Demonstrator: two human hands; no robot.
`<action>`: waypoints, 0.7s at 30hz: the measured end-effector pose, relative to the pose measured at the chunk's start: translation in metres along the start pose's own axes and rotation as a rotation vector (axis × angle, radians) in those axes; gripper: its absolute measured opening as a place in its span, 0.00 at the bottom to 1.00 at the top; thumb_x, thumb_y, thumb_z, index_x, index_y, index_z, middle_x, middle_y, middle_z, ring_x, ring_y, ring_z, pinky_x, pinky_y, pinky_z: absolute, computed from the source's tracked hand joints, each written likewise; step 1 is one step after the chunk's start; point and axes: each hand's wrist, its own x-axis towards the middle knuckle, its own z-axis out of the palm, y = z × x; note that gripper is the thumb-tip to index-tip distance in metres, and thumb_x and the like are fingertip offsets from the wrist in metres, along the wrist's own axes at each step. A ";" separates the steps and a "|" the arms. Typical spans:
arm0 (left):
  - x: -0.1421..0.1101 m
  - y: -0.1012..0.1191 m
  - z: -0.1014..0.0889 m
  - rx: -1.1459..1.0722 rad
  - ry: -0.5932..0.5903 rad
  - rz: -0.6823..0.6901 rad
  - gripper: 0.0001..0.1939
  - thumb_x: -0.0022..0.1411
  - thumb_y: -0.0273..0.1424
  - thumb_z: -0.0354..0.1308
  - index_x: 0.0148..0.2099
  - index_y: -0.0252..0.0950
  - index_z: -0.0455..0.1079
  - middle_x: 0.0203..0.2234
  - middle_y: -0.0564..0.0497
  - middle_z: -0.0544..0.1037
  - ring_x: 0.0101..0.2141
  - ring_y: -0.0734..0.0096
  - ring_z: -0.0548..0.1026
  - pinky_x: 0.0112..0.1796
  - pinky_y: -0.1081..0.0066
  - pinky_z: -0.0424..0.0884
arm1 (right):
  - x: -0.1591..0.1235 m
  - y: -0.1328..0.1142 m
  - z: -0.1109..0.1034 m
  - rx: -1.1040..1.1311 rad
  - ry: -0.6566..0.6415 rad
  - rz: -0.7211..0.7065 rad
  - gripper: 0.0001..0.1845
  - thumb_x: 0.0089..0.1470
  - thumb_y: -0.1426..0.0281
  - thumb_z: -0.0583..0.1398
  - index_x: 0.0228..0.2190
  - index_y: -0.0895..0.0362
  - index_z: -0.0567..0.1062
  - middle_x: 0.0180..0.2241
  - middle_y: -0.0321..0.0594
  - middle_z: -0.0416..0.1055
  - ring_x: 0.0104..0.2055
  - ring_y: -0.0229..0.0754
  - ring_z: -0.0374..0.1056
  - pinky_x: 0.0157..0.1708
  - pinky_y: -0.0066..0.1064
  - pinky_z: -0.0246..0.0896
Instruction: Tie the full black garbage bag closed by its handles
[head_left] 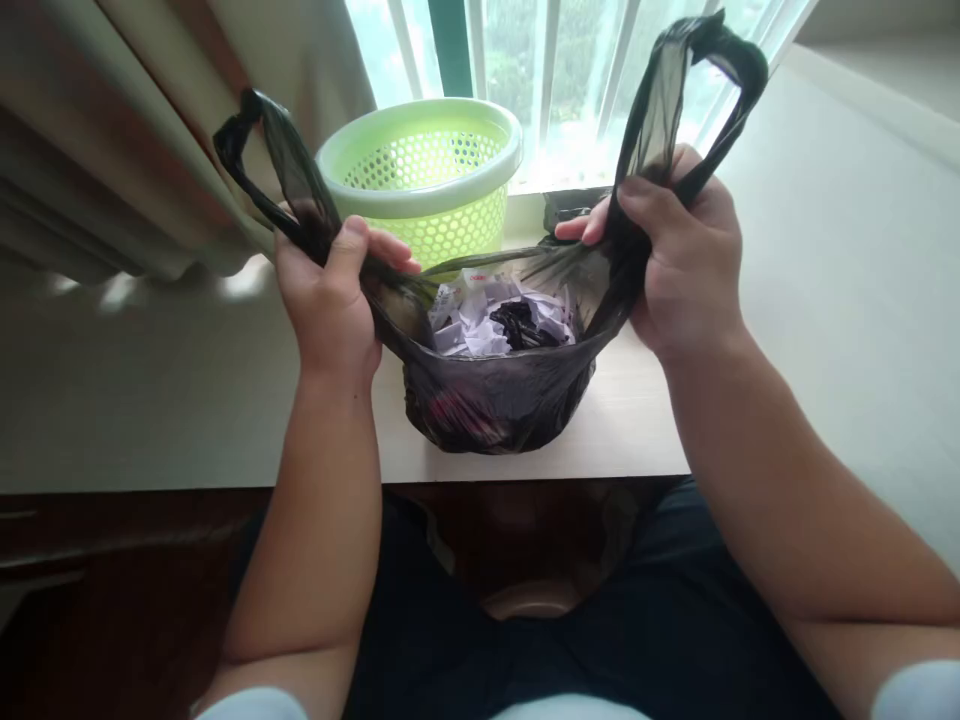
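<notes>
A black plastic bag [499,400] rests on the pale table [150,400] near its front edge, its mouth held wide. Crumpled white paper [480,325] and dark scraps lie inside it. My left hand [330,300] is closed around the bag's left handle [259,150], which loops upward. My right hand [675,260] is closed around the right handle [697,70], also sticking up. The two hands pull the bag's sides apart.
A lime green perforated basket [424,175] stands just behind the bag by the window. Beige curtains [112,130] hang at the left. A small dark object [570,210] lies on the sill behind the bag. My dark-clad lap is below the table edge.
</notes>
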 end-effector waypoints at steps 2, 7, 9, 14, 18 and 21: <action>0.001 0.000 -0.002 -0.031 0.000 -0.010 0.09 0.70 0.37 0.66 0.41 0.46 0.67 0.23 0.62 0.79 0.24 0.71 0.79 0.32 0.67 0.77 | 0.001 0.000 0.000 0.008 -0.006 0.027 0.18 0.59 0.59 0.69 0.30 0.49 0.65 0.22 0.29 0.68 0.30 0.44 0.76 0.46 0.45 0.76; 0.000 0.003 -0.006 -0.083 -0.006 -0.159 0.13 0.68 0.48 0.67 0.44 0.47 0.74 0.22 0.58 0.79 0.26 0.68 0.80 0.30 0.67 0.77 | -0.002 -0.007 0.002 0.002 0.024 0.113 0.25 0.54 0.54 0.73 0.30 0.48 0.62 0.20 0.26 0.60 0.25 0.42 0.71 0.34 0.40 0.76; -0.004 0.009 -0.004 -0.082 0.023 -0.214 0.15 0.68 0.50 0.66 0.42 0.45 0.75 0.22 0.56 0.79 0.26 0.68 0.80 0.28 0.69 0.75 | -0.005 -0.010 0.004 -0.001 0.042 0.137 0.25 0.54 0.53 0.73 0.30 0.47 0.62 0.20 0.25 0.58 0.22 0.40 0.67 0.30 0.39 0.74; -0.012 0.023 0.003 -0.094 0.127 -0.268 0.18 0.68 0.50 0.66 0.37 0.42 0.74 0.22 0.54 0.79 0.24 0.66 0.81 0.27 0.69 0.73 | -0.009 -0.016 0.009 0.027 0.061 0.121 0.23 0.55 0.56 0.73 0.32 0.47 0.63 0.19 0.23 0.55 0.16 0.34 0.55 0.24 0.36 0.69; -0.013 0.026 0.006 -0.149 0.120 -0.281 0.20 0.67 0.52 0.66 0.37 0.41 0.72 0.20 0.54 0.78 0.22 0.66 0.80 0.26 0.70 0.73 | -0.012 -0.020 0.014 -0.020 0.038 0.158 0.25 0.57 0.54 0.71 0.32 0.47 0.60 0.19 0.22 0.55 0.15 0.33 0.52 0.17 0.32 0.57; -0.014 0.025 0.009 -0.190 0.072 -0.317 0.21 0.65 0.53 0.68 0.38 0.41 0.70 0.18 0.57 0.75 0.20 0.69 0.77 0.25 0.71 0.74 | -0.014 -0.023 0.017 -0.040 0.018 0.198 0.27 0.56 0.53 0.72 0.33 0.47 0.59 0.19 0.22 0.54 0.14 0.32 0.49 0.14 0.30 0.47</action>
